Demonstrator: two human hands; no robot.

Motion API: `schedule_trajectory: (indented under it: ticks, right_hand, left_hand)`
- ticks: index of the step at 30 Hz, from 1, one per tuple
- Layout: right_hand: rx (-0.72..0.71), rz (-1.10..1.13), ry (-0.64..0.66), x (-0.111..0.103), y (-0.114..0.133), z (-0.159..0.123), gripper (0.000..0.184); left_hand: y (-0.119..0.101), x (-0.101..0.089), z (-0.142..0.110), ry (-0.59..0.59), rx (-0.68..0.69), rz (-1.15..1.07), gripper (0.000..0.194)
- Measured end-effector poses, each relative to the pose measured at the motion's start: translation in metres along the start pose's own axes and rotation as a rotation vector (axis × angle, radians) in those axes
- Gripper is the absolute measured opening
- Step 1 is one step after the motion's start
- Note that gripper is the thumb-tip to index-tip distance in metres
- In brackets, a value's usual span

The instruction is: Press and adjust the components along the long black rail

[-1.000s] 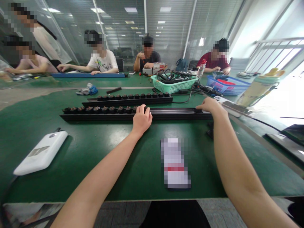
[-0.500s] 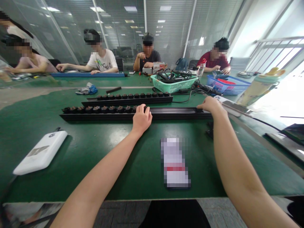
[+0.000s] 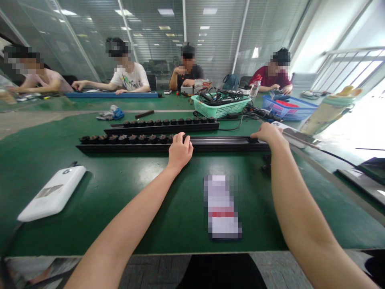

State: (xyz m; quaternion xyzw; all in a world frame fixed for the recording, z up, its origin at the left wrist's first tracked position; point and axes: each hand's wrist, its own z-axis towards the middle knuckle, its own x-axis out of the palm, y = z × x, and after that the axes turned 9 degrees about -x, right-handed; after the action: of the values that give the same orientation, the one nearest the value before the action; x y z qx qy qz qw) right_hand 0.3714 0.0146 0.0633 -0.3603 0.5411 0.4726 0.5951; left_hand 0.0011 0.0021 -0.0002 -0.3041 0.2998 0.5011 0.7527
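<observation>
Along the middle of the green surface [image 3: 126,200], the left grip [image 3: 180,151] curls over a black rail [image 3: 225,144], just past its row of small dark fittings [image 3: 126,139]. The right grip [image 3: 267,134] rests, fingers spread and down, on the rail's right end. Whether either grip holds firmly, I cannot tell.

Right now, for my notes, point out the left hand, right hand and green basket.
Left hand [image 3: 180,150]: head view, back of hand.
Right hand [image 3: 268,134]: head view, back of hand.
Green basket [image 3: 221,110]: head view, front wall.
</observation>
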Motion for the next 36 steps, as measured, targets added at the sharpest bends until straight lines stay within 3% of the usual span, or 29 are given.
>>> schedule_trajectory:
  ticks: [9,29,36]
  right_hand:
    - [0.121,0.077,-0.008,0.0001,0.0029,-0.0005,0.047]
    - [0.098,0.095,0.068,-0.0097,0.0015,-0.0045,0.049]
    - [0.06,0.112,0.068,-0.0026,-0.0052,-0.0004,0.05]
  left_hand:
    - [-0.0004,0.0005,0.0,0.0,-0.002,0.0,0.039]
    - [-0.0004,-0.0005,0.0013,0.036,-0.022,-0.037,0.039]
    - [0.0008,0.0007,0.0008,0.005,-0.003,-0.019,0.039]
